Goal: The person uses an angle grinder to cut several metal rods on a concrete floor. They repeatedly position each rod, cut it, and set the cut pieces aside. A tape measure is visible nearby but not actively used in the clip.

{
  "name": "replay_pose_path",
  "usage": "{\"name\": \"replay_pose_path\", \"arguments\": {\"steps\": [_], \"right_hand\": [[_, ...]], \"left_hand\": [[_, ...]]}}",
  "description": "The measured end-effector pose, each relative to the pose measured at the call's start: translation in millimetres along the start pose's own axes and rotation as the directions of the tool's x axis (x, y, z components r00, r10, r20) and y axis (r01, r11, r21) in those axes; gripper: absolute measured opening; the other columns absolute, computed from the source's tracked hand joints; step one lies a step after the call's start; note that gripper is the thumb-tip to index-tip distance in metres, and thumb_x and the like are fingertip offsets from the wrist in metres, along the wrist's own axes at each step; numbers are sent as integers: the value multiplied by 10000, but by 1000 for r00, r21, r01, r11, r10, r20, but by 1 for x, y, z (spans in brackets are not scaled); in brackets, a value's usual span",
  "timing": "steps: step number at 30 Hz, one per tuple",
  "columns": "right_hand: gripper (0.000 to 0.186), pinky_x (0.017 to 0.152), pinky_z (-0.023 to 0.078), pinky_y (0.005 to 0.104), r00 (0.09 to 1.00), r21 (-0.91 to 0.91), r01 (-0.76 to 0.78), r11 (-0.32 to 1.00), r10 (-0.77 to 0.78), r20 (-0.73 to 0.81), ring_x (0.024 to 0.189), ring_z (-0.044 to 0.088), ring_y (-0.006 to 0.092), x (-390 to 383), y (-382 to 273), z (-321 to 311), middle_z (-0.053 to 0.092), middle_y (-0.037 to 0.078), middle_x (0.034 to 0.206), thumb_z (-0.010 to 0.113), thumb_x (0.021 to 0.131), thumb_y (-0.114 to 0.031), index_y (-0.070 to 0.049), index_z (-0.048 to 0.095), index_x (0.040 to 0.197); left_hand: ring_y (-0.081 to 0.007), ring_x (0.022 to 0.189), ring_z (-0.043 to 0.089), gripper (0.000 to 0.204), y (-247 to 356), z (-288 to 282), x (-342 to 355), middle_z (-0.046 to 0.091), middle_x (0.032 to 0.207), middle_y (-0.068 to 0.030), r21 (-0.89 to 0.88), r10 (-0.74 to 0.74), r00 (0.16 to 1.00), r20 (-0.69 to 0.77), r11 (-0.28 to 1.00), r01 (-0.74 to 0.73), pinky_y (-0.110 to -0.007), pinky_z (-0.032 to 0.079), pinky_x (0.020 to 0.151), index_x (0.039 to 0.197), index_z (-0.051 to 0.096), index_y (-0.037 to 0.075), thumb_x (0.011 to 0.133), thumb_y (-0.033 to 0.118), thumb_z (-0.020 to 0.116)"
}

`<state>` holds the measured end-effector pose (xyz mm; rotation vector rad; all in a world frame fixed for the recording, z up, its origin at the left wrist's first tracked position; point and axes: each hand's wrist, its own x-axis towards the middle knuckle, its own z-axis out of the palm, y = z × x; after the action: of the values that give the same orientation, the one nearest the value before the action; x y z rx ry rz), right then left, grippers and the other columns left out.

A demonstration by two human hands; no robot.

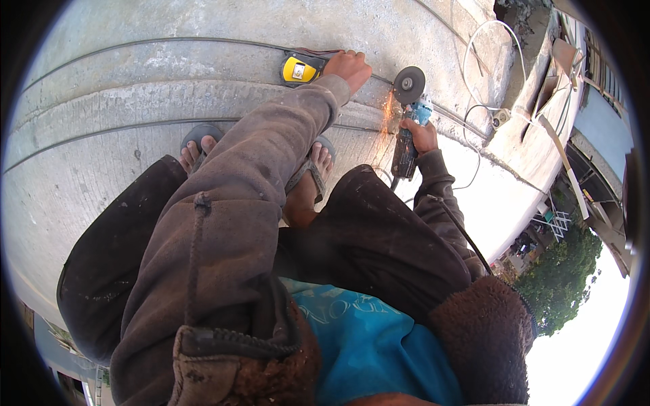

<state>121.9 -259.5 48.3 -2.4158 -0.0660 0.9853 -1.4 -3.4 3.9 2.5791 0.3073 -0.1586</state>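
Observation:
My left hand [349, 68] is closed on a thin steel rod [203, 39] lying along the grey concrete [135, 81]. A yellow and black tape measure [299, 70] sits just left of those fingers. My right hand [420, 137] grips a blue and black angle grinder [405, 153]. Its disc [408, 84] meets the rod to the right of my left hand, throwing orange sparks [384, 118] downward. A second rod [81, 133] runs nearer my sandalled feet [191, 154], which are planted on the concrete below my arms.
A white cable [474, 32] loops at the upper right near a small socket box [500, 119]. Beyond it are scrap boards [570, 169] along the slab's edge. A leafy tree [562, 277] and a drop beside the slab show at the lower right.

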Motion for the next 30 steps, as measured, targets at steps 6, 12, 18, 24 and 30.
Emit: {"name": "replay_pose_path", "arguments": {"steps": [6, 12, 18, 24, 30], "right_hand": [[387, 706, 501, 337, 991, 80, -125, 989, 120, 62, 762, 624, 187, -7, 1, -2, 678, 83, 871, 726, 726, -187, 0, 661, 1058], [369, 696, 496, 342, 993, 28, -98, 995, 96, 75, 761, 623, 183, -5, 7, -4, 679, 84, 878, 722, 736, -202, 2, 666, 1039], [207, 552, 524, 325, 999, 59, -15, 998, 12, 46, 593, 636, 189, -2, 4, -1, 652, 100, 736, 676, 787, -152, 19, 637, 897], [343, 672, 491, 318, 995, 29, -81, 996, 79, 53, 748, 623, 167, 5, -1, -5, 678, 73, 851, 725, 726, -215, 8, 681, 984], [300, 624, 513, 331, 992, 250, -128, 960, 128, 17, 692, 647, 196, -17, -18, 1, 666, 95, 819, 705, 740, -159, 28, 653, 969]], "left_hand": [[-275, 1014, 625, 121, 0, 0, -1, 642, 1021, -106, 2, 7, 1000, -11, 1000, -7, -371, 518, 868, 873, 723, 68, 799, 67, 627], [-275, 1011, 628, 138, -2, 4, -1, 653, 1018, -109, 1, 13, 1000, -21, 1000, -13, -375, 515, 863, 886, 731, 69, 806, 77, 619], [-273, 1018, 609, 118, -4, 6, 1, 623, 1021, -107, -25, 14, 1000, -22, 1000, -15, -364, 507, 872, 865, 708, 69, 788, 66, 618], [-267, 1031, 603, 117, -3, 0, 0, 619, 1029, -100, 4, 28, 1000, 12, 1000, -29, -355, 505, 880, 875, 699, 67, 793, 60, 616], [-266, 1059, 590, 120, -6, 1, 3, 608, 1063, -109, -1, 49, 998, 38, 999, -49, -353, 504, 896, 897, 689, 56, 823, 81, 599]]}}
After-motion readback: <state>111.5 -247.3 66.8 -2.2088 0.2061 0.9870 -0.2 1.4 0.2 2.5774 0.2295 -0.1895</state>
